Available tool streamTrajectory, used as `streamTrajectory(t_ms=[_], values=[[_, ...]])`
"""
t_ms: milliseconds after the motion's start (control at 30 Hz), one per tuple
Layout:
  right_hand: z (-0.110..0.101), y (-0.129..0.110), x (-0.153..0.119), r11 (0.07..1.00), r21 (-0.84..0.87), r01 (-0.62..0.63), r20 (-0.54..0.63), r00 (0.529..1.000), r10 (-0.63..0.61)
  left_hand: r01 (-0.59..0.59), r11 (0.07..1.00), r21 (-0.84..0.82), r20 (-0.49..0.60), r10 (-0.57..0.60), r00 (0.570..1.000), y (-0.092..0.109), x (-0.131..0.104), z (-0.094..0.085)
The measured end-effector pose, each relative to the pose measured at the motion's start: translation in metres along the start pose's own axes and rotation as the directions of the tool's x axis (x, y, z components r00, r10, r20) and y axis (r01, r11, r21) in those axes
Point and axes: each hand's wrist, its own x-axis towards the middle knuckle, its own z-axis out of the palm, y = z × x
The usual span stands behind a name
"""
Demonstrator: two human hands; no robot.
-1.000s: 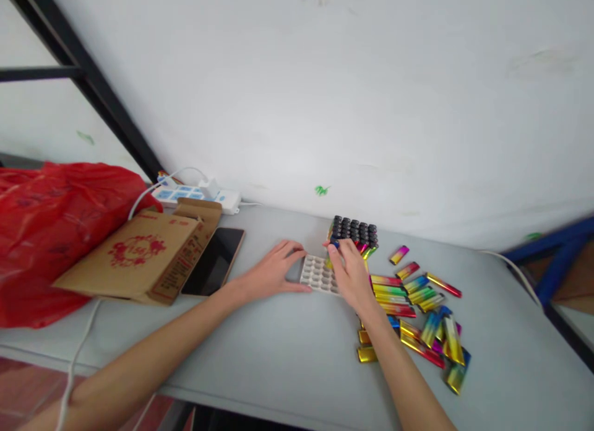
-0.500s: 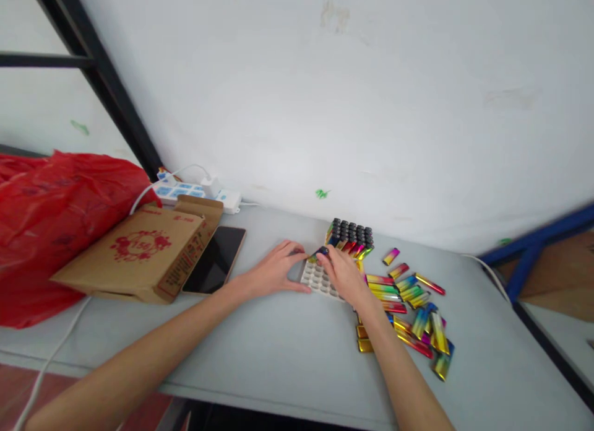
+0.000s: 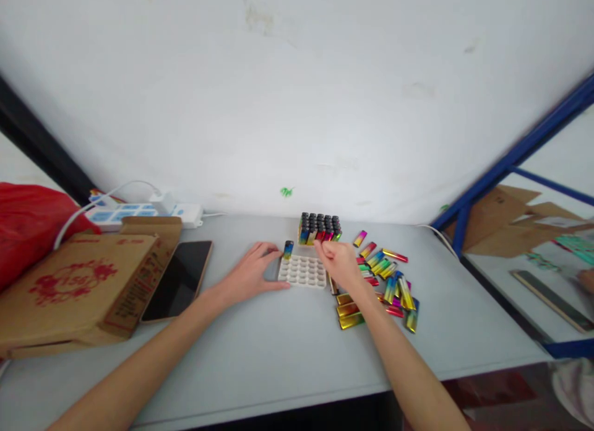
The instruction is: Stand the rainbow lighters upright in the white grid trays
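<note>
A white tray (image 3: 302, 271) with rows of holes lies on the table. One blue-and-gold lighter (image 3: 288, 250) stands upright in its back left corner. My left hand (image 3: 250, 271) rests at the tray's left side, thumb and fingers apart, fingertips close to that lighter. Over the tray's right edge is my right hand (image 3: 341, 264), its fingers curled in; what they hold, if anything, is hidden. Just behind the tray stands a block of upright lighters (image 3: 320, 228) with black tops. Loose shiny lighters (image 3: 383, 267) lie in a pile to the right, partly behind my right forearm.
A phone (image 3: 179, 281) and a brown cardboard box (image 3: 78, 288) lie to the left, beside a red plastic bag (image 3: 34, 223). A power strip (image 3: 125, 215) sits against the wall. On the right, a blue metal frame (image 3: 464, 223) borders the table (image 3: 260, 356).
The lighter that was in my right hand now stands in the tray's corner. My right hand has moved off it toward the right. The camera view has turned right.
</note>
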Motion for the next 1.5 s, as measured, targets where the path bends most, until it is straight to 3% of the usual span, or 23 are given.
streamTrajectory(t_ms=[200,367,600,767,967,1233,1500], values=[[-0.033,0.036,0.008,0.973,0.021,-0.231,-0.248,0.941,0.229,0.007,1.0,0.001,0.006,-0.007,1.0,0.0,0.003,-0.001],[-0.053,0.063,0.007,0.968,0.007,-0.251,-0.312,0.919,0.241,0.013,1.0,0.019,0.018,-0.013,1.0,0.0,0.004,-0.001],[-0.068,0.074,0.002,0.983,0.102,-0.15,-0.124,0.979,0.162,0.001,1.0,0.025,0.014,-0.001,1.0,-0.003,0.004,0.0],[-0.076,0.094,-0.013,0.972,0.088,-0.219,0.06,0.975,0.214,0.005,1.0,0.024,0.006,-0.006,1.0,-0.005,0.005,0.0],[-0.081,0.105,-0.035,0.962,0.065,-0.264,0.271,0.933,0.238,0.015,1.0,0.017,0.011,-0.015,1.0,-0.002,0.006,-0.003],[-0.079,0.101,-0.034,0.967,-0.048,-0.251,0.31,0.916,0.253,0.028,0.999,0.017,0.016,-0.028,0.999,-0.001,0.006,-0.004],[-0.07,0.108,-0.039,0.968,0.054,-0.246,0.262,0.939,0.224,0.021,0.999,0.027,0.014,-0.021,1.0,-0.002,0.007,-0.004]])
